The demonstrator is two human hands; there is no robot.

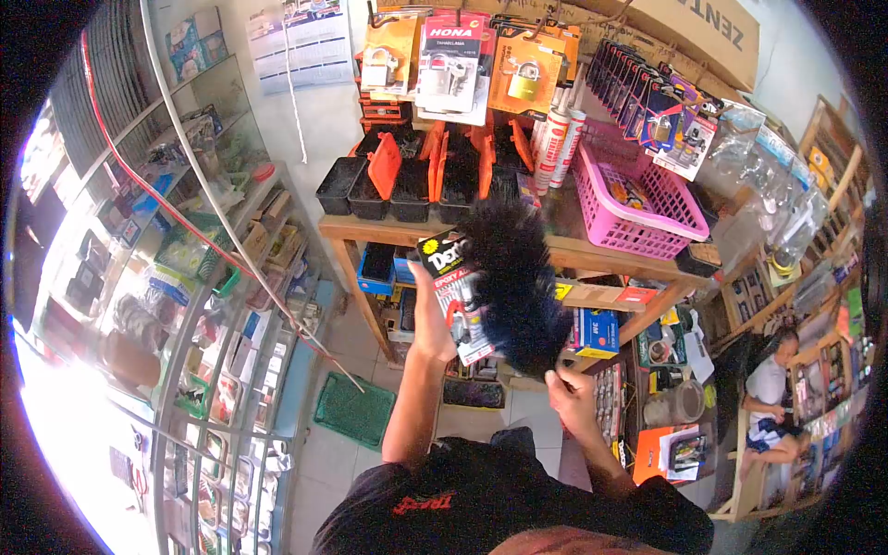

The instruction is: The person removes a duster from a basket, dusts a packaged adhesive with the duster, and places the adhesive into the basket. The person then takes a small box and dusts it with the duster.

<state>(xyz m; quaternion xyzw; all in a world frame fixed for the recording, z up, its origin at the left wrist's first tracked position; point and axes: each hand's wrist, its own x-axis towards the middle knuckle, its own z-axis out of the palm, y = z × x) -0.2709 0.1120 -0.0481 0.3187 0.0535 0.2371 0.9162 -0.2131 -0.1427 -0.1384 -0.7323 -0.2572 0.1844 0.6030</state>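
Note:
My left hand (433, 322) grips a carded pack of epoxy (456, 294) by its left edge, with the printed front turned up. In my right hand (571, 398) is the lower end of a black feather duster (518, 277); its handle is mostly hidden by the fingers. The fluffy head slants up and left, overlapping the right side of the pack. Both are held in front of a wooden shelf (606, 252).
Black bins (412, 191) with orange dividers, sealant tubes (560, 148) and a pink basket (638, 208) line the shelf. Carded padlocks (524, 79) hang above. A glass display case (199, 342) stands left, a green tray (354, 410) on the floor. Another person (772, 398) sits far right.

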